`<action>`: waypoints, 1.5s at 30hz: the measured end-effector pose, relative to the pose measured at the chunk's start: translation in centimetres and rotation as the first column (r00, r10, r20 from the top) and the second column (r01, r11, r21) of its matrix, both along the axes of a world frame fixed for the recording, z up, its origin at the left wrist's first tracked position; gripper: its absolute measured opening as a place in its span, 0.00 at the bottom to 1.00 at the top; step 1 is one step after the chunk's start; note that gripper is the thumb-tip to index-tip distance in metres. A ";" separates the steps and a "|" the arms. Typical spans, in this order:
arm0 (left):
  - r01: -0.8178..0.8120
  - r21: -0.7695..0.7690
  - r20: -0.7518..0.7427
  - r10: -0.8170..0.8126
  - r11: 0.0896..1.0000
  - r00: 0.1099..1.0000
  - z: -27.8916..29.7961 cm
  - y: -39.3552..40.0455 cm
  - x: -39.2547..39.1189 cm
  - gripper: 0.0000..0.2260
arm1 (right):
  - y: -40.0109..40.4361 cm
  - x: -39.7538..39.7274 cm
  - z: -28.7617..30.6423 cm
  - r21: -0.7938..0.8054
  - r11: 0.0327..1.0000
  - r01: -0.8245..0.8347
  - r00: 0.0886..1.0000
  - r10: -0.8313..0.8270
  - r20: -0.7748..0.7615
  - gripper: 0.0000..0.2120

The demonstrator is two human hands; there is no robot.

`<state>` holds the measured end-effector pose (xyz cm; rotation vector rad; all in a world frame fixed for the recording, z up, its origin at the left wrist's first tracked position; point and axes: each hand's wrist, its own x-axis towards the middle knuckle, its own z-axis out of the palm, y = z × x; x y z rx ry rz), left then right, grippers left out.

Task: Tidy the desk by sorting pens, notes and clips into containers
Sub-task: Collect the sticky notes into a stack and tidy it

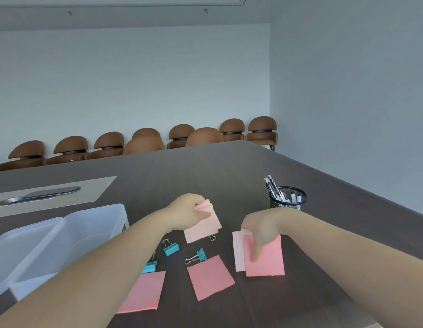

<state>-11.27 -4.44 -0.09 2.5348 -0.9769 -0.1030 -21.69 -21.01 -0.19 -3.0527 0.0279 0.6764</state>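
Observation:
My left hand point(186, 213) holds a few pale pink notes point(209, 217) lifted off the dark table. Under them lies another pale pink note point(197, 236). My right hand point(260, 230) presses its fingers down on a pink note point(268, 261) that overlaps a paler note point(237, 250). Two more pink notes lie flat near me, one in the middle point(210, 276) and one by my left forearm point(145, 292). Three teal binder clips point(170, 248) point(198, 255) point(149, 267) rest between the notes. A black mesh cup point(288, 200) holds several pens.
A clear plastic box point(92, 223) and a second clear tray point(23, 247) stand at the left. A metal cable hatch point(37, 194) sits in a beige panel further back. Brown chairs point(144, 143) line the wall beyond the table's far edge.

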 end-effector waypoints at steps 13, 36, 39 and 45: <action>0.130 0.582 -0.216 -0.002 0.802 0.976 -0.1 9.8 -1.7 0.06 | 7.3 1.6 -0.1 0.006 0.987 -0.159 0.984 0.159 -0.085 0.27; 0.122 0.533 -0.177 -0.031 0.837 0.984 -3.6 11.3 -0.8 0.12 | 9.1 2.7 -1.3 0.003 0.970 -0.243 0.969 0.243 -0.041 0.34; 0.122 0.515 -0.184 -0.029 0.848 0.983 -3.7 11.4 -0.6 0.11 | 8.8 2.8 -1.5 0.031 0.961 -0.274 0.961 0.275 -0.028 0.33; 0.120 0.499 -0.172 -0.037 0.858 0.984 -3.7 11.2 -0.9 0.11 | 9.1 3.8 -1.9 -0.027 0.949 -0.315 0.944 0.310 -0.109 0.35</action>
